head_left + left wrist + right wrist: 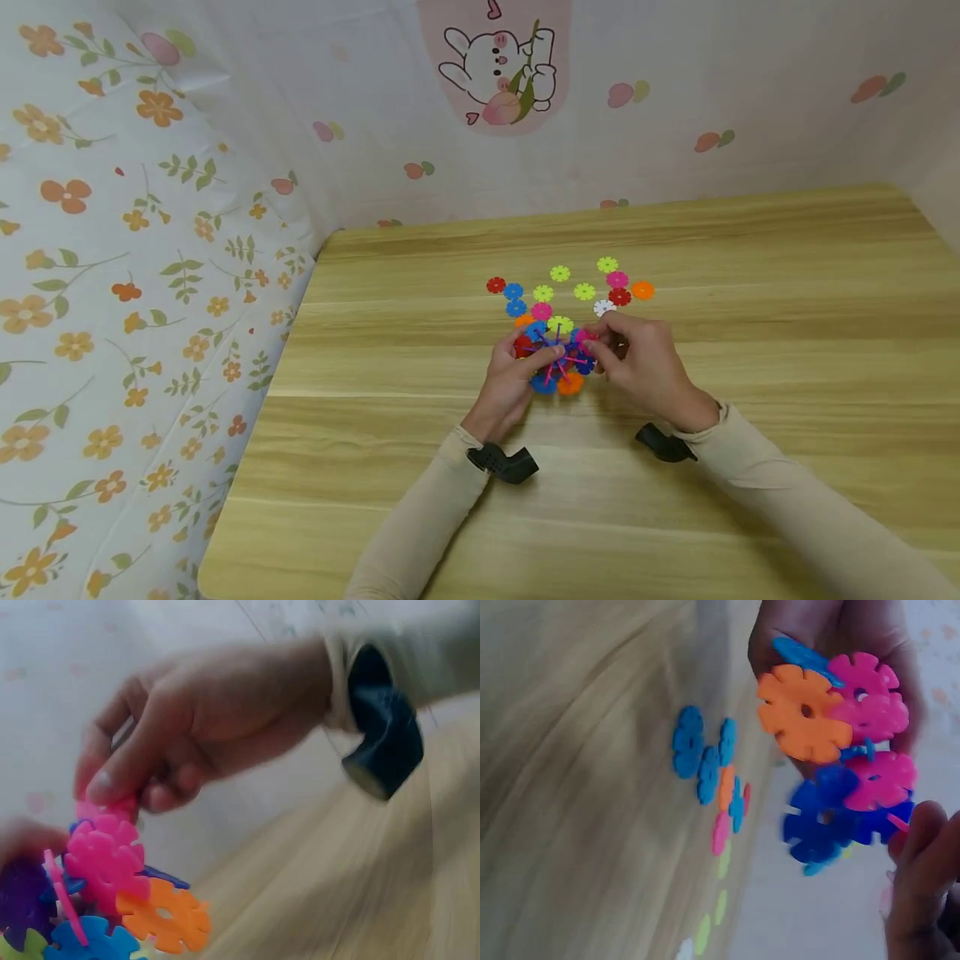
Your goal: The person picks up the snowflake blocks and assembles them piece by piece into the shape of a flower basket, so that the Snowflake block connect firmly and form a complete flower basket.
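A rounded cluster of interlocked plastic snowflake discs point(570, 383) is in my left hand point(508, 387), whose thumb lies across its near side. Its pieces are blue, orange, pink, red and purple. My right hand point(648, 362) pinches a pink disc point(587, 338) at the cluster's right side. In the left wrist view, the right thumb and finger hold that pink disc point(88, 811) against other pink pieces; whether its slot is engaged I cannot tell. The right wrist view shows an orange disc point(817, 742) and a dark blue disc point(810, 832) on the cluster's outside.
Several loose discs lie on the wooden table point(360, 350) beyond my hands, among them a red disc point(496, 285), a yellow-green disc point(559, 273), a white disc point(603, 307) and an orange disc point(642, 290). A printed cloth point(360, 75) hangs behind the table's far edge.
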The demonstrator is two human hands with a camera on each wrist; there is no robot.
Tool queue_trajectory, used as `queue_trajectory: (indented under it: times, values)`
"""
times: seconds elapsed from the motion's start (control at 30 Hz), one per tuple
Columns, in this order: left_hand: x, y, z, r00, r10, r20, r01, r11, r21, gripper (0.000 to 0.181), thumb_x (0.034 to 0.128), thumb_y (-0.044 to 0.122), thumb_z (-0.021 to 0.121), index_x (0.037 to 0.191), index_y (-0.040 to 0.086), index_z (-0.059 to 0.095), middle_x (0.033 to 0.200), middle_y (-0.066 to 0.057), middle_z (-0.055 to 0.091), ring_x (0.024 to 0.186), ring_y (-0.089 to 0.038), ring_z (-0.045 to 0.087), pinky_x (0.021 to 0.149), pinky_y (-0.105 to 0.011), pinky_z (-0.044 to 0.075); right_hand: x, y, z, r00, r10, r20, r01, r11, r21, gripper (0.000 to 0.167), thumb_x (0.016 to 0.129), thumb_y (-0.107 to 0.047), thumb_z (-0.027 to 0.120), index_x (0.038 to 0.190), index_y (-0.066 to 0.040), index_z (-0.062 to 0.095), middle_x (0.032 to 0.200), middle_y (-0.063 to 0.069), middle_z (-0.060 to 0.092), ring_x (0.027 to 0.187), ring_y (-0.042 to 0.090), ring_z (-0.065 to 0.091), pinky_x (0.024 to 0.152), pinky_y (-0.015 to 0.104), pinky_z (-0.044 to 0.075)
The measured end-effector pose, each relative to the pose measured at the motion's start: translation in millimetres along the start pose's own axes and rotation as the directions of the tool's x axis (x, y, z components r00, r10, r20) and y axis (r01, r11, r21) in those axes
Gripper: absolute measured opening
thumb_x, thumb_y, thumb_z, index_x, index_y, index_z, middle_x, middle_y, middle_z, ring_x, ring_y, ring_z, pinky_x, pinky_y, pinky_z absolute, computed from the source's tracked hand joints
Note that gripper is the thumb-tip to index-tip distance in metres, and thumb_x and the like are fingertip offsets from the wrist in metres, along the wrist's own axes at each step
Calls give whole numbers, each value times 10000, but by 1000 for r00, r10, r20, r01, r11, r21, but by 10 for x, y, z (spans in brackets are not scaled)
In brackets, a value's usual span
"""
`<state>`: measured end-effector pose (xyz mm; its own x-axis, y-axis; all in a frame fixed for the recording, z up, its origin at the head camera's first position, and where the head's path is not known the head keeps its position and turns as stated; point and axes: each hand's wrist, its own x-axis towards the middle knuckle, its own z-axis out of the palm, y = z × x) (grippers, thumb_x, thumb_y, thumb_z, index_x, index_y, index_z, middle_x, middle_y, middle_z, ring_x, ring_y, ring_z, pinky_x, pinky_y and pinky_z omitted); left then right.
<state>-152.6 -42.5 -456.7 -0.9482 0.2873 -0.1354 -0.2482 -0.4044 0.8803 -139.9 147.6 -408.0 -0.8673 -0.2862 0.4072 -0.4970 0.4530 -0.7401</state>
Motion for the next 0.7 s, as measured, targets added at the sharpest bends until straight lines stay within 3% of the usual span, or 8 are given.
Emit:
queue_trajectory:
  times: [0.13, 0.27, 0.4, 0.47, 0.57, 0.63, 0.7]
  values:
    - [-5, -31, -12, 1000, -17, 18, 17, 999, 32, 328, 892, -30, 676, 1203, 5, 578, 1071, -51, 679, 976, -150, 663, 855, -258, 563, -17, 33, 5, 999, 25, 31, -25, 1000, 18, 82, 842, 110, 707, 837, 28, 696, 647, 74, 654, 475, 93, 581, 464, 197, 511]
    - [-4, -44, -34, 998, -53, 22, 51, 995, 86, 430, 892, -11, 692, 1297, 3, 549, 1125, -69, 670, 1011, -151, 656, 888, -265, 554, 20, 43, -24, 991, 72, 111, -72, 997, -2, 91, 851, 92, 705, 831, 5, 693, 652, 57, 654, 501, 154, 600, 468, 221, 504]
    - [18, -28, -73, 993, -117, 21, 115, 988, 100, 428, 893, -19, 688, 1290, -19, 530, 1090, -54, 665, 980, -144, 659, 887, -263, 557, 65, 151, -120, 953, 144, 265, -167, 984, 67, 63, 942, 0, 641, 942, 1, 704, 703, 117, 664, 541, 224, 624, 470, 269, 510]
    - [41, -4, -95, 990, -140, 26, 137, 987, 89, 391, 899, -12, 680, 1258, -24, 526, 1047, -39, 664, 957, -138, 657, 894, -261, 553, 126, 260, -226, 938, 191, 288, -214, 975, 51, 121, 982, -50, 599, 1005, 12, 701, 767, 162, 681, 565, 248, 637, 481, 289, 520]
    - [75, 42, -132, 987, -160, 27, 157, 984, 82, 456, 888, -13, 689, 1304, -7, 503, 1041, -38, 670, 954, -135, 656, 908, -264, 539, 290, 479, -402, 936, 269, 227, -242, 960, -142, 173, 977, -63, 599, 1084, 37, 691, 953, 233, 696, 619, 278, 606, 532, 320, 503]
    - [86, 72, -154, 985, -173, 8, 172, 981, 95, 567, 873, -13, 708, 1386, 38, 471, 1079, -39, 668, 959, -127, 655, 925, -256, 525, 417, 635, -473, 933, 315, 175, -244, 910, -336, 235, 926, -29, 627, 1137, 67, 663, 1086, 269, 676, 735, 318, 624, 635, 380, 533]
    - [92, 86, -171, 984, -179, -11, 179, 977, 115, 644, 854, -27, 725, 1431, 59, 450, 1111, -55, 654, 946, -124, 654, 908, -251, 522, 517, 782, -488, 912, 369, 180, -250, 846, -470, 341, 874, 19, 610, 1210, 78, 624, 1190, 293, 636, 867, 377, 612, 752, 463, 547]
